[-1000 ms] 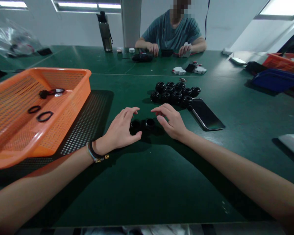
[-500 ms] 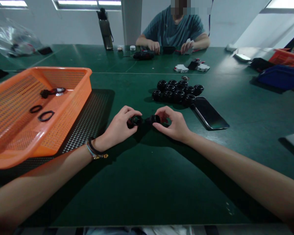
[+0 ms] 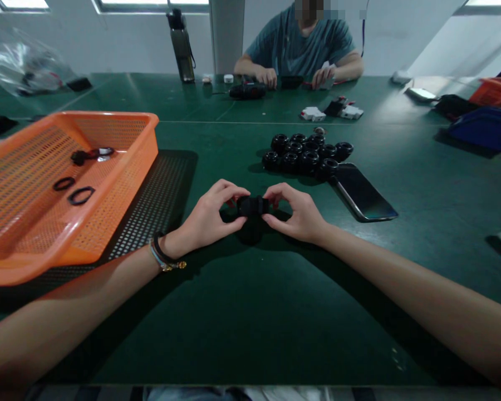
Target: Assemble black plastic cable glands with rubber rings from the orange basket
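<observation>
My left hand (image 3: 209, 217) and my right hand (image 3: 298, 214) meet above the green table (image 3: 250, 312), each pinching one end of two small black round parts (image 3: 253, 206) pressed together between them. The parts are lifted slightly off the table. Just beyond my hands lies a cluster of several similar black round parts (image 3: 307, 153). A dark phone (image 3: 363, 192) lies flat to the right of that cluster.
An orange mesh basket (image 3: 121, 161) holding black rings sits at the left on a black perforated mat (image 3: 158, 195). Across the table a person (image 3: 303, 47) handles small items. A dark bottle (image 3: 181, 47), white parts (image 3: 313, 114) and blue and orange bins (image 3: 482, 125) stand farther off.
Both hands picked one black part each off the table, raised them and brought them together; the two parts now touch between my fingers.
</observation>
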`<state>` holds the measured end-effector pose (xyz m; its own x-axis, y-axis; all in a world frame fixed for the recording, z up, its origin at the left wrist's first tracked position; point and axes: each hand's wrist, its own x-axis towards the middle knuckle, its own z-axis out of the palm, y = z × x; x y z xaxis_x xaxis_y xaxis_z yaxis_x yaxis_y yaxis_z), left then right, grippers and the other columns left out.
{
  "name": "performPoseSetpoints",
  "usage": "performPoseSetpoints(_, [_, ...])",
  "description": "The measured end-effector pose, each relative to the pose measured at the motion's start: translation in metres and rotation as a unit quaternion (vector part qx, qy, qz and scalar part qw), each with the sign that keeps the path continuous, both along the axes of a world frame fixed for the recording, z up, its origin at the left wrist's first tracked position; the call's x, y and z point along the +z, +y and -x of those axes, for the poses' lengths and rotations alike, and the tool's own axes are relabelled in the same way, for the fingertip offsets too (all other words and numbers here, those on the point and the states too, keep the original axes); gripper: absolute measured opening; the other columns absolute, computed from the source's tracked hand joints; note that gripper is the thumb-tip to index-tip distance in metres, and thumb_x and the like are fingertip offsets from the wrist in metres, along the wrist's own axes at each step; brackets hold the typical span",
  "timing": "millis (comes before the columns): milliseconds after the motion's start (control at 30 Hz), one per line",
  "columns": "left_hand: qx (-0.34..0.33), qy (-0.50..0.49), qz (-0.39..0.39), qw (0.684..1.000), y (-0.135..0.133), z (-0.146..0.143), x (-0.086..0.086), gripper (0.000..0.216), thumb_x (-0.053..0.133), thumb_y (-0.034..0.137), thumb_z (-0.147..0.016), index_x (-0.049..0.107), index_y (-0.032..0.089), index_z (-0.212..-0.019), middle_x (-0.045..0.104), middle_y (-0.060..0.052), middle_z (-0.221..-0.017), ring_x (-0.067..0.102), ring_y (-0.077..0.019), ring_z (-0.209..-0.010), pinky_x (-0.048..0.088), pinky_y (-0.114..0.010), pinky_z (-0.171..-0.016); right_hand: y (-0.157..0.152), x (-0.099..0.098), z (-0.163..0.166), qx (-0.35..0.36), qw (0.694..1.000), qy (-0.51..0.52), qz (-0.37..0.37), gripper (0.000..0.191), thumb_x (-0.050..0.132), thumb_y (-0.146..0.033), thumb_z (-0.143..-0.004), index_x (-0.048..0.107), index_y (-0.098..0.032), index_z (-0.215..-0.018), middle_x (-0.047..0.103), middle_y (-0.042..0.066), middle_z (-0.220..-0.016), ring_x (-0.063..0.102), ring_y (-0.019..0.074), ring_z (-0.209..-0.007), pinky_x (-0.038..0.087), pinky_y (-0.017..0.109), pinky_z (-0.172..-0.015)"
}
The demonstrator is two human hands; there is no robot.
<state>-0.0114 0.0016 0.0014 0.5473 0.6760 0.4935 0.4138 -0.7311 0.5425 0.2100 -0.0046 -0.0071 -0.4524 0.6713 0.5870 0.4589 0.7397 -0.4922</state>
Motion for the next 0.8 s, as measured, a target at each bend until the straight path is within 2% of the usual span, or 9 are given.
performPoseSetpoints(133, [-0.019,-0.020,0.035,0.999,0.0011,0.0007,-0.0013,0.033,0.061,0.019,-0.081,0.061,0.018,-0.114,0.060,-0.007,-0.110,0.061,-0.0170,-0.096,0.056,-0.031,-0.082,0.0002,-0.0008,-0.0002,0.000,1.000,-0.004,-0.005,0.018,0.058,-0.024,-0.077,0.052,-0.021,-0.094,0.062,0.003,-0.082,0.059,0.0148,-0.069,0.051,0.028,-0.063])
performPoseSetpoints(267, [-0.023,-0.021,0.075,0.997,0.0031,0.0011,-0.0033,0.035,0.062,0.023,-0.082,0.061,0.019,-0.117,0.064,-0.006,-0.106,0.064,-0.0157,-0.089,0.057,-0.030,-0.079,0.0011,-0.0012,-0.0004,-0.003,1.000,-0.010,0.003,0.019,0.058,-0.024,-0.078,0.052,-0.021,-0.096,0.063,0.003,-0.084,0.059,0.0155,-0.070,0.051,0.029,-0.064])
performPoseSetpoints(400, [-0.016,-0.022,0.083,0.996,0.0035,0.0011,-0.0039,0.038,0.063,0.024,-0.081,0.061,0.016,-0.119,0.067,-0.008,-0.104,0.066,-0.0161,-0.085,0.057,-0.031,-0.078,0.0023,-0.0003,-0.0006,0.014,1.000,-0.006,-0.002,0.017,0.058,-0.024,-0.079,0.054,-0.021,-0.096,0.063,0.003,-0.085,0.059,0.0159,-0.072,0.050,0.030,-0.064])
performPoseSetpoints(567, [-0.014,-0.045,0.106,0.993,0.0030,0.0007,-0.0039,0.037,0.063,0.022,-0.080,0.062,0.016,-0.117,0.067,-0.008,-0.108,0.067,-0.0173,-0.090,0.059,-0.032,-0.082,0.0031,0.0010,-0.0001,0.013,1.000,-0.006,0.010,0.014,0.057,-0.024,-0.079,0.056,-0.022,-0.094,0.062,0.002,-0.082,0.058,0.0167,-0.073,0.050,0.032,-0.068])
performPoseSetpoints(800, [-0.014,-0.039,0.095,0.995,0.0043,0.0014,-0.0046,0.038,0.063,0.024,-0.081,0.063,0.016,-0.118,0.067,-0.008,-0.106,0.068,-0.0170,-0.089,0.059,-0.032,-0.080,0.0031,-0.0002,-0.0007,0.007,0.999,0.011,0.037,0.018,0.060,-0.025,-0.078,0.058,-0.020,-0.096,0.062,0.002,-0.082,0.059,0.0149,-0.070,0.051,0.030,-0.067])
